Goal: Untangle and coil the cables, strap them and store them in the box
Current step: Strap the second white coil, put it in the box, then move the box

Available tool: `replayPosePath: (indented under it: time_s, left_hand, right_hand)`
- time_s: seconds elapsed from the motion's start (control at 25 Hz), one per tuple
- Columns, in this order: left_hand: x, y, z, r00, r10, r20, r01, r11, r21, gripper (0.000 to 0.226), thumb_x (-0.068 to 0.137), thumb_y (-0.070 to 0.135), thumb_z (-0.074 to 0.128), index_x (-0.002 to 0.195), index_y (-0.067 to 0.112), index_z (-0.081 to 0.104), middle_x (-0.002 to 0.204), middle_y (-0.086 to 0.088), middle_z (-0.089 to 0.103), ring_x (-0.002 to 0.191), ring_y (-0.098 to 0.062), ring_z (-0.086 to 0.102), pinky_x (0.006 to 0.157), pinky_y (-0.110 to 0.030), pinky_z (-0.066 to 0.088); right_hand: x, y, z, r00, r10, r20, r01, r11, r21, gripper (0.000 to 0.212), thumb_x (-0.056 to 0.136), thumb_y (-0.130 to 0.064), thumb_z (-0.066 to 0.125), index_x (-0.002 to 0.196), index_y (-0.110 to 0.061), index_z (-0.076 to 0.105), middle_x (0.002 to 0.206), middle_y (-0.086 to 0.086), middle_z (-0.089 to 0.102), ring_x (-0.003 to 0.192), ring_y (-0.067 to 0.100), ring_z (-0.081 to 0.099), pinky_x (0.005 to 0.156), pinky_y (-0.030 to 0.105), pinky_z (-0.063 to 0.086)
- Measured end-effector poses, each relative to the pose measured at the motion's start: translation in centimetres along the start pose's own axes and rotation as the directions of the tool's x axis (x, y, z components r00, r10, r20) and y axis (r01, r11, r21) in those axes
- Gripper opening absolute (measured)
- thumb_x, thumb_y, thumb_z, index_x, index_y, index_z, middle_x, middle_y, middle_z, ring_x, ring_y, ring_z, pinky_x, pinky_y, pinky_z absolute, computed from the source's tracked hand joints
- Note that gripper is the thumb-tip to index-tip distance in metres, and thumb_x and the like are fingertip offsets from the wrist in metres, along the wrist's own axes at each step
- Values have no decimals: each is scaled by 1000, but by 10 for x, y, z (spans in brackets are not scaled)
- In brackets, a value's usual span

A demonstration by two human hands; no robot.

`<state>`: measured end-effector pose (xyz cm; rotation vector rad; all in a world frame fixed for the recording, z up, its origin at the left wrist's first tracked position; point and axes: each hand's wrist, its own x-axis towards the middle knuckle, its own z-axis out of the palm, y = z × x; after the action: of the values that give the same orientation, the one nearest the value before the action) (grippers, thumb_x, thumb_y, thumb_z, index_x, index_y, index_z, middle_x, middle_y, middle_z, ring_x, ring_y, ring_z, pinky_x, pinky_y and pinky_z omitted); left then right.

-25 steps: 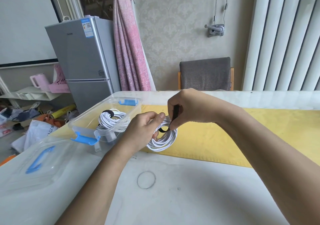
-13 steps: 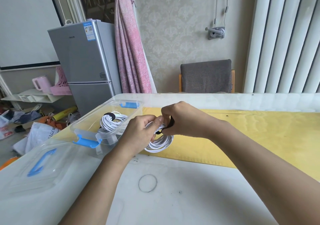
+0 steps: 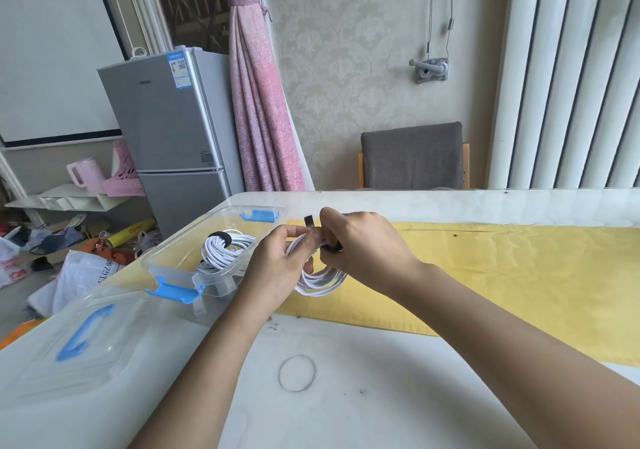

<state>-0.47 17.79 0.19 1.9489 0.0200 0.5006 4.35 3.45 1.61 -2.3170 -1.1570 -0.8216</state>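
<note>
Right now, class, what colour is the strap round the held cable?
Black; the strap shows best in the head view.

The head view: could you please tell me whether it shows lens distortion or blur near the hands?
Head view: wide-angle bend, the fridge and white slats lean outward; head view: soft daylight, no harsh glare; left hand, right hand, cable coil and black strap look sharp.

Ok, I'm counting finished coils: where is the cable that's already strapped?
Head view, centre-left: the strapped white coil lies inside the clear box, just left of the left hand and beyond the loose lid.
</note>
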Motion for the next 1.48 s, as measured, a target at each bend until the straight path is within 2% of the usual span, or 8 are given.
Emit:
replayPosePath:
  time_s: [0.16, 0.28, 0.4, 0.6, 0.68, 0.8, 1.24, 1.48]
  left_hand:
    - [0, 3, 5, 997, -9, -73, 2, 995, -102, 40, 80, 42, 68, 107, 16, 55, 72, -3, 68, 62, -8, 62, 67, -22, 46]
    - [2, 1, 4, 997, -66, -37, 56, 974, -221, 59, 74, 52, 67, 115, 10, 57, 77, -2, 70, 68, -9, 62, 72, -21, 46]
    - [3, 0, 1, 998, 43, 48, -30, 970, -243, 40, 80, 47, 60, 97, 13, 72, 65, 2, 60, 65, -11, 52, 68, -21, 41]
    - [1, 3, 1, 994, 101, 30, -86, 944, -319, 32, 82, 39, 56, 102, 19, 71, 89, 1, 71, 68, -10, 51, 68, -19, 44]
    - [2, 4, -1, 996, 88, 24, -75, 939, -336, 27, 86, 33, 55, 102, 19, 70, 89, 4, 71, 69, -9, 53, 64, -19, 45]
    - [1, 4, -2, 996, 84, 41, -64, 934, -352, 21, 95, 18, 49, 100, 19, 69, 86, 6, 71, 71, -7, 56, 56, -16, 43]
    - [-1, 6, -2, 992, 77, 99, -37, 933, -359, 14, 96, 14, 48, 100, 12, 62, 81, 2, 71, 70, -11, 63, 51, -19, 42]
    - [-2, 7, -2, 987, 98, 125, -49, 936, -348, 17, 97, 9, 45, 100, 11, 62, 77, 3, 69, 68, -11, 62, 49, -19, 39]
  right_hand:
    - [2, 4, 0, 995, -19, -96, 18, 1000, -15, 21, 67, -10, 64, 79, -10, 47, 59, 10, 60, 47, 34, 49, 43, 30, 35]
    - [2, 5, -1, 980, -69, -185, 62, 997, -45, 23, 59, -8, 67, 74, -8, 49, 51, 6, 54, 40, 27, 39, 37, 24, 28]
    - [1, 2, -1, 973, -111, -203, 102, 993, -57, 24, 58, -7, 67, 74, -10, 49, 53, 3, 52, 42, 25, 40, 36, 23, 27]
    - [5, 5, -13, 990, -90, -105, 102, 989, 110, 19, 73, -13, 73, 81, -10, 56, 91, 2, 57, 58, 21, 48, 50, 30, 41]
    - [7, 8, -18, 996, -70, -59, 81, 976, 201, 22, 73, -19, 78, 83, -9, 62, 99, -1, 55, 59, 13, 43, 55, 18, 37]
    - [10, 11, -25, 999, -54, -2, 51, 941, 334, 22, 70, -21, 81, 82, -7, 69, 95, -1, 60, 66, 8, 49, 60, 11, 39]
    - [9, 12, -36, 995, 12, 96, -52, 907, 418, 13, 73, -21, 80, 84, -15, 75, 79, -5, 71, 76, 11, 65, 74, 31, 52]
    - [7, 8, -42, 996, 63, 62, -86, 845, 528, 8, 73, -16, 79, 79, -11, 76, 70, -3, 73, 65, 1, 67, 62, 13, 49]
